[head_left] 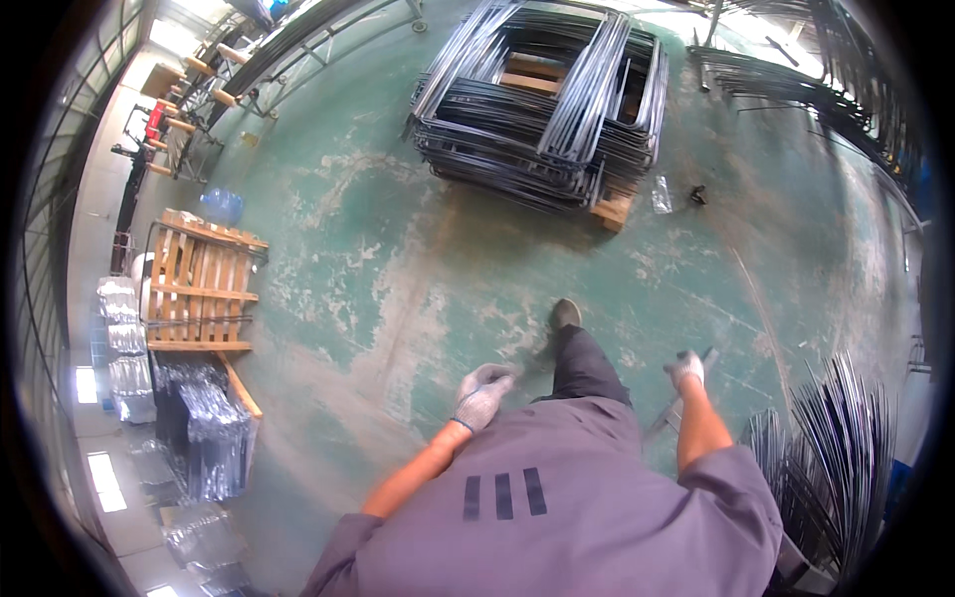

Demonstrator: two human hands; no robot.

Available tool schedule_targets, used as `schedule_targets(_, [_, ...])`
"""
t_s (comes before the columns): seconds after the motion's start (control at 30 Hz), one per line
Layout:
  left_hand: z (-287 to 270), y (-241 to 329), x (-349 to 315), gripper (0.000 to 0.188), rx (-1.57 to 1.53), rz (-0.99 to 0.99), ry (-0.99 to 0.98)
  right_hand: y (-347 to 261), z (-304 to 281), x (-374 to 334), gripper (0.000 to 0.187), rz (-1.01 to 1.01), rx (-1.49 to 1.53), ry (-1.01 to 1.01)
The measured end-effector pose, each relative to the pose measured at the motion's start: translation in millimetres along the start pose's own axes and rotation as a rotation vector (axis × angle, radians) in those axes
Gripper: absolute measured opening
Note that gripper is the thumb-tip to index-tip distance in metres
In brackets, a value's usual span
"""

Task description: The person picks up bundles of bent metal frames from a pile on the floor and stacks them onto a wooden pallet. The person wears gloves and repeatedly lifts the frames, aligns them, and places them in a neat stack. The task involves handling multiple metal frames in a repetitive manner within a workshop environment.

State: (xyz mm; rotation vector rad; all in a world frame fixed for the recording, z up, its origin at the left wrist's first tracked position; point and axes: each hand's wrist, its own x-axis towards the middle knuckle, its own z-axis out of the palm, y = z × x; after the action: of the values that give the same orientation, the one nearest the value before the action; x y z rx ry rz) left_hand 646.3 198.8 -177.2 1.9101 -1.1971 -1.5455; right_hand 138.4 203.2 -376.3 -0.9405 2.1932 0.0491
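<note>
My left hand (484, 394), in a pale knitted glove, hangs beside my body with its fingers loosely curled in. Nothing shows in it, and it is apart from other things. My right hand (685, 369), gloved too, is held out to the right with its fingers closed round a slim thing. A short dark end (708, 354) of it juts past the fingers, and a grey flat part (664, 419) shows nearer my body; its kind is not clear. Beneath both hands lies the worn green floor (398, 298). One shoe (565, 313) is stretched forward.
Ahead, a pile of dark metal frames (497, 129) lies on a wooden pallet (612, 211). Thin metal rods (841, 448) stand at the near right; more frames (796, 85) fill the far right. To the left are an upright slatted pallet (204, 289), plastic-wrapped bundles (214, 438) and a blue bottle (221, 206).
</note>
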Motion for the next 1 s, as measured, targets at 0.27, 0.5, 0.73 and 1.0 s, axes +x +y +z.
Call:
schedule_targets(0.27, [-144, 49, 130, 0.027, -0.329, -0.039, 0.399, -437, -28, 88, 0.073, -0.542, 0.055, -0.1])
schedule_targets(0.5, [-212, 27, 234, 0.023, -0.235, -0.158, 0.229, -659, 18, 135, 0.085, -0.697, -0.14, -0.03])
schedule_targets(0.73, [-316, 69, 343, 0.03, -0.202, -0.264, 0.222, -786, 83, 220, 0.112, -0.686, -0.339, 0.006])
schedule_targets(1.0, [-382, 68, 441, 0.025, -0.228, -0.434, 0.371, -901, 166, 368, 0.115, -0.611, -0.42, -0.148])
